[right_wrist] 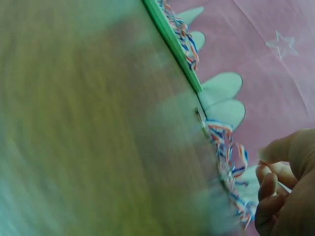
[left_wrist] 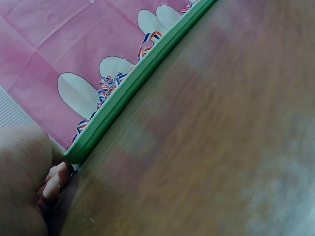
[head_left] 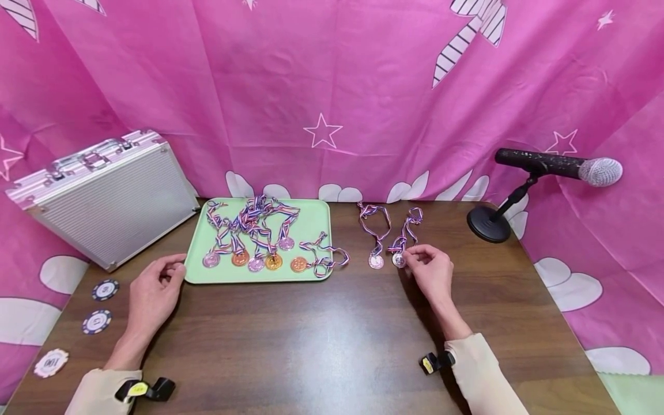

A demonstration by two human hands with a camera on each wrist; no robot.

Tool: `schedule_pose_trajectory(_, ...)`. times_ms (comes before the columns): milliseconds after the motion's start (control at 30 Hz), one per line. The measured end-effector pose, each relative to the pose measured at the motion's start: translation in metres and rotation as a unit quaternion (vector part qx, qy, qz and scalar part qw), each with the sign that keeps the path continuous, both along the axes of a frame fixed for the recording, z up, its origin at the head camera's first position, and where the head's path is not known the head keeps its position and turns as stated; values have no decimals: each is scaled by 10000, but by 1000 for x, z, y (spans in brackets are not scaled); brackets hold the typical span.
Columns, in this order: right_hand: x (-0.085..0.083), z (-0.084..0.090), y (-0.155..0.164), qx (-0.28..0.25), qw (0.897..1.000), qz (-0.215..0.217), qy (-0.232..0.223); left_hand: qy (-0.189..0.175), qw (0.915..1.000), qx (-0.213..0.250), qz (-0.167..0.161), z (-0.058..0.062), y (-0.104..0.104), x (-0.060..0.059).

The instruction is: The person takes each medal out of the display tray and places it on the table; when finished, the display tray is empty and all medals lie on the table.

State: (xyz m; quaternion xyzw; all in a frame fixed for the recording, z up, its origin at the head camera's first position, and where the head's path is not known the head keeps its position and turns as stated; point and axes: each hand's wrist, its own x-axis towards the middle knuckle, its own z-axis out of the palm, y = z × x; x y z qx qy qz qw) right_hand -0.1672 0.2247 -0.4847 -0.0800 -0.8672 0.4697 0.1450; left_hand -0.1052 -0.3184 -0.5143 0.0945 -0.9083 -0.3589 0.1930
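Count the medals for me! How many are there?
7: five on the green tray at, plus one behind; two on the table at. That makes 8; ribbons may hide more.

— What sort of place is this?

— It looks like a staged recording corner rather than a lived-in room. A pink fabric backdrop printed with white stars and petal shapes fills the whole upper part of the frame and wraps round both sides, hiding any walls.

— And the furniture?

— Only a dark brown wooden table across the lower half. At the right stands a black microphone with a silver mesh head on a round desk stand; at the left leans a ribbed silver aluminium case. At centre, a pale green plastic tray holds ribboned medals, like props.
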Motion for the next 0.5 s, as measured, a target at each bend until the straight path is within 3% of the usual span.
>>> schedule_pose_trajectory(500, 16, 16, -75, -349, 9887, 1407, 368, -4, 10000, -25, -9, 1, 0, 1)
